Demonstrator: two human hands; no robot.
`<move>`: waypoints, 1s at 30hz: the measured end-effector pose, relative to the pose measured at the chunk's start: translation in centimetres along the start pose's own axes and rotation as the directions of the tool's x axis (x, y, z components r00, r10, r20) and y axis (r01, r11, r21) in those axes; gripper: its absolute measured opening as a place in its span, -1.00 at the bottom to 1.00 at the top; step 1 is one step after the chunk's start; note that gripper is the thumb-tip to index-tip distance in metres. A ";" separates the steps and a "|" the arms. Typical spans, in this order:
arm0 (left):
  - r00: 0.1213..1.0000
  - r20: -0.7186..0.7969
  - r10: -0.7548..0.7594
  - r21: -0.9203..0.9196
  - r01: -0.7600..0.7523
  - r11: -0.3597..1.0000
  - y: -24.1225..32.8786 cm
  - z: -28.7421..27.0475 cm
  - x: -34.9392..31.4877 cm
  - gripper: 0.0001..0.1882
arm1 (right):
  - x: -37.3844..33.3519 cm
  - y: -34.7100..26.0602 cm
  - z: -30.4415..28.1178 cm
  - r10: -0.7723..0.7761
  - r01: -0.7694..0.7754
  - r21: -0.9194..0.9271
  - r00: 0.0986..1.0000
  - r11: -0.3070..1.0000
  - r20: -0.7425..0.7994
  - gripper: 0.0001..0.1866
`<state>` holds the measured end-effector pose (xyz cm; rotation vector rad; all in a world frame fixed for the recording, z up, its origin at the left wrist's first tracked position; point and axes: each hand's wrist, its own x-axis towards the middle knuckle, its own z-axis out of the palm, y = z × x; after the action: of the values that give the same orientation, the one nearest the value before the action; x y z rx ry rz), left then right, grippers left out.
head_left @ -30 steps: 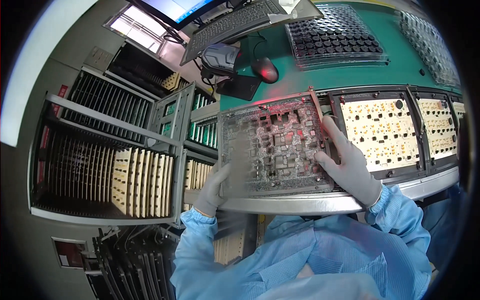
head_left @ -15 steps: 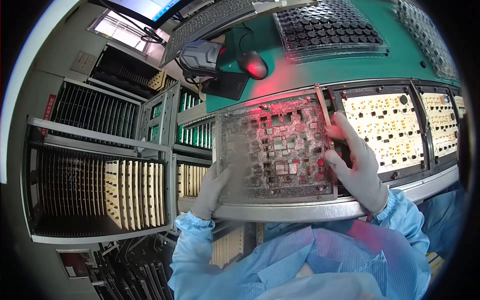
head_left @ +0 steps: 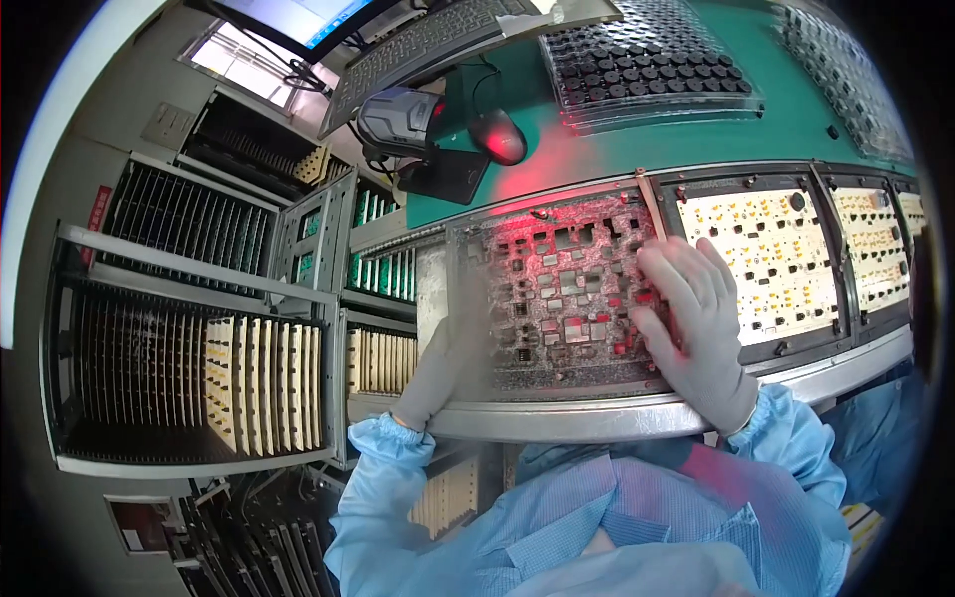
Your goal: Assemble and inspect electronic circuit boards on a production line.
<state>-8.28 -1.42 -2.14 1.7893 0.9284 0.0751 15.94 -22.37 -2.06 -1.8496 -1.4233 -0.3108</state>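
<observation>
A grey speckled carrier plate (head_left: 554, 376) with many square cutouts lies on the bench-edge rail in front of me, lit red. Its left part is blurred. My left hand (head_left: 430, 376), in a pale glove, is at the plate's lower left edge; blur hides its fingertips. Over the right edge lies my right hand (head_left: 699, 333), also gloved, with thumb and fingers apart and the tips on or beside the plate. A thin brownish strip (head_left: 652, 204) slants along that edge, above the right fingers. To the right sits a black frame with a cream circuit board (head_left: 761, 249).
More framed boards (head_left: 872, 239) continue along the metal rail (head_left: 567, 422). On the green mat stand clear trays (head_left: 662, 111) with black round parts, a mouse (head_left: 497, 137), a grey device (head_left: 400, 119) and a keyboard (head_left: 418, 62). Racks of boards (head_left: 264, 383) stand at left.
The carrier plate has shifted slightly right, and my left hand has moved right with it. My right hand has come slightly left, its fingers now laid over the edge rather than pinched there.
</observation>
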 end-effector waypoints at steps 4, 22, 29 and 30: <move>0.973 -0.068 0.223 0.449 -0.170 0.877 -2.1 -1.8 -2.2 -0.48 | -0.3 -1.4 -0.4 -0.101 0.092 0.183 0.994 0.979 0.041 -0.52; 0.625 -0.604 0.494 0.615 0.760 -0.209 1.8 -19.9 -13.7 -0.79 | -2.1 -0.5 -2.9 -0.258 0.191 0.444 0.961 0.876 0.096 -0.76; 0.682 -0.591 0.431 0.586 0.730 -0.351 0.1 -22.9 -12.7 -0.78 | -2.5 -1.1 -2.8 -0.240 0.210 0.433 0.971 0.877 0.016 -0.77; 0.694 -0.566 0.445 0.601 0.717 -0.352 -0.3 -23.3 -12.3 -0.78 | -2.2 -1.2 -3.0 -0.265 0.232 0.458 0.964 0.858 0.007 -0.78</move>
<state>-27.77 9.11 12.18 3.3637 2.4599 -0.5497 14.85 -25.93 -0.91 -1.3074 -1.6254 -0.0277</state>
